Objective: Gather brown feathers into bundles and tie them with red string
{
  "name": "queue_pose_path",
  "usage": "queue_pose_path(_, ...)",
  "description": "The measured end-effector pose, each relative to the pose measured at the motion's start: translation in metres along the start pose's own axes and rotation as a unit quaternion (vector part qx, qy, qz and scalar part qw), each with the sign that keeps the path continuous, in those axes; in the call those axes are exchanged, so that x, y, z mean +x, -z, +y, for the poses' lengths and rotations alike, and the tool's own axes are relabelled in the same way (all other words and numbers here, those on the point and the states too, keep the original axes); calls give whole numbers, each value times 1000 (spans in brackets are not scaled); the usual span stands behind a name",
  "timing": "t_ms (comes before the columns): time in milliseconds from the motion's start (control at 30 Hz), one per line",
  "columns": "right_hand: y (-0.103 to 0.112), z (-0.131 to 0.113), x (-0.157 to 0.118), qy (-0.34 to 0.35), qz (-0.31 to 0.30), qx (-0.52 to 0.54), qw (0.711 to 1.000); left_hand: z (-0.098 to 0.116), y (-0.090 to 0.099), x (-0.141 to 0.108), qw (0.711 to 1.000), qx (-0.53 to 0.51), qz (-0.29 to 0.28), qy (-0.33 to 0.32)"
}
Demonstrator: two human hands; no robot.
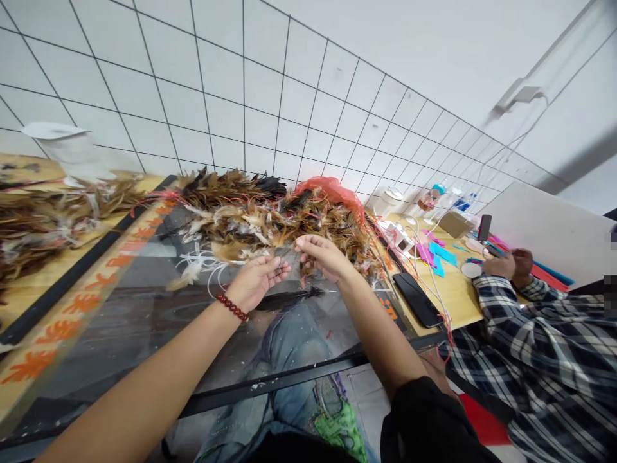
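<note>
My left hand [260,280], with a red bead bracelet [232,307] at the wrist, is pinched over the glass tabletop [193,347]. Close to its right, my right hand [321,254] is also pinched. Something thin and pale may span the gap between the fingertips, too fine to make out. Behind both hands lies a heap of brown and white feathers [332,225]. A dark feather [284,299] rests on the glass just below them. White strips [207,263] and a pale feather [187,275] lie left of my left hand.
More feathers [33,225] cover the left side. A red plastic bag [332,188] sits behind the heap, against the wire grid. A black phone [417,299] lies right of the glass. At the far right, a person in a plaid sleeve [501,302] works near coloured pieces [441,253].
</note>
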State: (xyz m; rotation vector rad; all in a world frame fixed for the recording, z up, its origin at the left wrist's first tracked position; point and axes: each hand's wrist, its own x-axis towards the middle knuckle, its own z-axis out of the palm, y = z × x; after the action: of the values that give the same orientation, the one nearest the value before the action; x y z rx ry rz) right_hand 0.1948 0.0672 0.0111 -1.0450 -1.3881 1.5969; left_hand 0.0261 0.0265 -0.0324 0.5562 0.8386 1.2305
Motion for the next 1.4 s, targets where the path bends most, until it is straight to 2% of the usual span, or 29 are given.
queue_pose_path(133,-11,30,5,-45,-30,40,998,0,-2,-1,1000,-3,-18,-5)
queue_pose_path(233,-13,43,9,-9,31,88,996,0,-3,-2,999,-7,-29,20)
queue_pose_path(300,-10,46,10,7,70,95,993,-1,-2,-2,999,-21,-14,45)
queue_pose_path(400,-6,46,8,15,56,54,997,-1,-2,0,997,-35,20,66)
queue_pose_path(500,-7,47,5,76,53,-11,996,-2,-2,1,997,-29,29,71)
queue_pose_path(633,-10,50,5,171,103,-123,972,-2,-3,0,997,-8,31,69)
queue_pose_path(800,-9,50,5,189,119,-230,947,-1,-4,-2,995,71,27,62)
queue_pose_path(967,-9,57,8,191,51,-212,957,1,1,-2,980,187,-20,65)
queue_pose_path(1033,-8,58,12,180,67,-187,963,2,1,-3,973,215,-45,69)
queue_pose_path(1100,-1,53,14,175,119,-186,959,2,0,-3,976,204,-46,56)
queue_pose_path(1167,14,42,12,173,158,-242,942,4,-1,-2,987,161,-14,25)
queue_pose_path(1233,32,28,5,152,166,-359,906,6,-2,0,993,109,37,-13)
queue_pose_path(1300,49,17,-5,118,177,-503,837,9,-1,2,993,64,83,-49)
queue_pose_path(1400,58,15,-17,121,169,-680,703,11,1,5,991,23,113,-71)
